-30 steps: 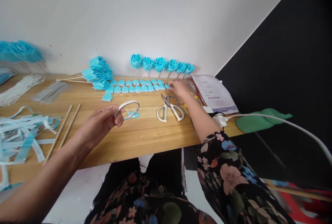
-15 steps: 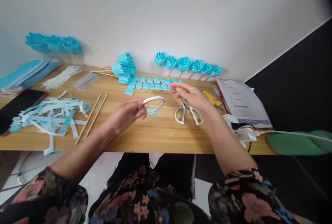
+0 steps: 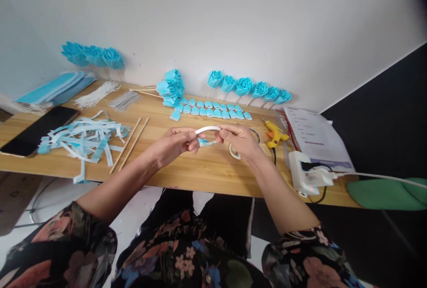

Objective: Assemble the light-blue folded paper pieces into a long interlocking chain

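A narrow white roll of tape (image 3: 208, 129) is held over the middle of the table between my two hands. My left hand (image 3: 171, 146) pinches its left side with thumb and fingers. On the opposite side, my right hand (image 3: 240, 140) has its thumb and fingertips closed on the rim. A small blue piece (image 3: 202, 142) shows through the ring, partly covered. Scissors (image 3: 234, 153) with white handles lie below my right hand, which hides most of them. Behind the hands, small folded blue petals (image 3: 210, 112) lie in two rows.
Blue flowers on sticks (image 3: 243, 86) lean at the wall. A yellow glue gun (image 3: 276, 133), papers (image 3: 308, 134) and a white power strip (image 3: 300, 177) are on the right. Leftward lie cut strips (image 3: 85, 139), two wooden sticks (image 3: 133, 146), a phone (image 3: 40, 130) and blue masks (image 3: 56, 88).
My right hand has come left and down from above the scissors and taken hold of the tape roll's right side. My left hand has kept its grip. The view has shifted slightly.
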`<state>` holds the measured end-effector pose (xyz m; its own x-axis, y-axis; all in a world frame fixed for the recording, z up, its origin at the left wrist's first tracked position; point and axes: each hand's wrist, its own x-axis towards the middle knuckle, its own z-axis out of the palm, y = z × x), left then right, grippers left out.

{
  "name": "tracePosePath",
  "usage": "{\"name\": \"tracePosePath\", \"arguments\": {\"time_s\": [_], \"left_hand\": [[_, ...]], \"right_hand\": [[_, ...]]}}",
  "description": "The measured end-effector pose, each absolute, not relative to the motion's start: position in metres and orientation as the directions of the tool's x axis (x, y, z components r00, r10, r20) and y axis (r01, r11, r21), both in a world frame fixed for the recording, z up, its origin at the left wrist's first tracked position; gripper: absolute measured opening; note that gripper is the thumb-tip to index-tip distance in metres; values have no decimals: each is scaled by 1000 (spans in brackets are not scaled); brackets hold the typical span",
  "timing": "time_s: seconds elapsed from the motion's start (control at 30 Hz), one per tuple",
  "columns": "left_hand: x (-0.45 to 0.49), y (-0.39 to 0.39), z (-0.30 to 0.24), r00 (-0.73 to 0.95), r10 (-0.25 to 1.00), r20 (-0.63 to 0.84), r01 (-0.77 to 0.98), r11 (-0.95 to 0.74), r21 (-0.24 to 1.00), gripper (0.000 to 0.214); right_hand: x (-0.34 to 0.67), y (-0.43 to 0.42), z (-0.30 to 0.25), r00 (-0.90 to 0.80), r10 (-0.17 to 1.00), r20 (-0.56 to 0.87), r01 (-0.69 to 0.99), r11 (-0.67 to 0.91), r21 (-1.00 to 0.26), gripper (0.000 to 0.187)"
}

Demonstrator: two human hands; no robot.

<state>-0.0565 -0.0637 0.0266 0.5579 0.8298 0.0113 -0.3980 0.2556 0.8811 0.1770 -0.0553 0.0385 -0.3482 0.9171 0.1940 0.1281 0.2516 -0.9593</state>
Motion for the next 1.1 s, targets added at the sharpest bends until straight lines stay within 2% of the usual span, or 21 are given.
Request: {"name": "tracePosePath", "arguments": {"time_s": [0.1,0.23,0.47,0.53,0.67,0.8,1.1], "left_hand": [[-55,-63,28,587,810,16,-378,256,890,28],[-51,-62,29,602,798,17,-344,240,908,27],[-48,-57,26,610,792,-23,-329,280,902,28],[-49,-57,25,610,792,-9,-365,291,884,27],[-50,-58,23,594,801,75,-486,284,826,23],[-50,-59,23,628,774,81,-457,283,843,27],[-51,-61,29,652,757,54,-387,271,881,29]], "right_hand": [[182,-55,50,-386,898,212,240,320,-916,32],[182,-55,60,-453,855,252,286,407,-868,26],[174,-62,62,-390,888,244,328,382,-864,25],[174,-64,56,-345,909,236,258,334,-907,24],[174,-65,34,-226,957,180,-42,175,-984,27],[173,-65,21,-247,963,107,-179,63,-982,35],[178,-64,48,-236,949,208,56,226,-972,36]]}}
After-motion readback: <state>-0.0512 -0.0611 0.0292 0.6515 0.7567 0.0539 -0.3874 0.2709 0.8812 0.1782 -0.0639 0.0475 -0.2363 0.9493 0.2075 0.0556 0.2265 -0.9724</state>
